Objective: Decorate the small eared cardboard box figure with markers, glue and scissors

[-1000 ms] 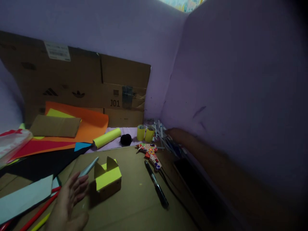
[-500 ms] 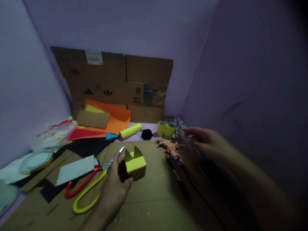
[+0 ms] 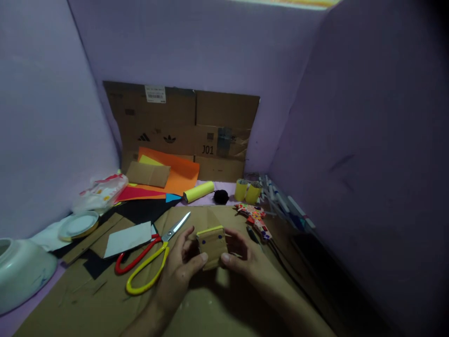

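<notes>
Both hands meet over the cardboard sheet (image 3: 210, 299), grasping a small box (image 3: 211, 244) between them: left hand (image 3: 178, 269) with its thumb on the near face, right hand (image 3: 242, 255) pinching the other side. The box is tipped, its brown face toward the camera. Just left lie scissors (image 3: 150, 257), blades pointing away; beyond, a yellow roll (image 3: 199, 191).

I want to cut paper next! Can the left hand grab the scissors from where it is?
Probably yes. The left hand is holding the little cardboard box together with the right hand, but the scissors lie just beside it on the cardboard mat, with nothing between. It would need to let go first.
</notes>
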`<state>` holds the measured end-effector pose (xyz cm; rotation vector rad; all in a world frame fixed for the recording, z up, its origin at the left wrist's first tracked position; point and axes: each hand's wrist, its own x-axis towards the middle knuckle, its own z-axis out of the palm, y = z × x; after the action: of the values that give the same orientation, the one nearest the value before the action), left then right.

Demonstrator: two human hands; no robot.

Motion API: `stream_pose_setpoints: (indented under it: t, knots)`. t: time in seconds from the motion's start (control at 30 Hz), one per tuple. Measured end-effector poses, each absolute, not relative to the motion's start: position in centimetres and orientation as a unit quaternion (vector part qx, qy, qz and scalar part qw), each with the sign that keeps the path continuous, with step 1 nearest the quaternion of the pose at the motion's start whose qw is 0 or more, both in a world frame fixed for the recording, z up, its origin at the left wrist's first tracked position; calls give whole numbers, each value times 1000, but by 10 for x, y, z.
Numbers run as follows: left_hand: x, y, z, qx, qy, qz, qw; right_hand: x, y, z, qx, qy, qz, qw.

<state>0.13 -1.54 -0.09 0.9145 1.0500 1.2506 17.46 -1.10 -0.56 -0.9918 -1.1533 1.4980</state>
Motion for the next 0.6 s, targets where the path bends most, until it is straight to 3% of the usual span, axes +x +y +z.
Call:
stream_pose_setpoints:
  t: [0.33, 0.6]
  knots:
    - [4, -8, -23, 448, 491, 558, 496, 160, -8, -11, -310, -456, 602, 577]
    - [-21, 23, -67, 519, 519, 490, 470, 153, -1, -57, -405, -435, 535, 600]
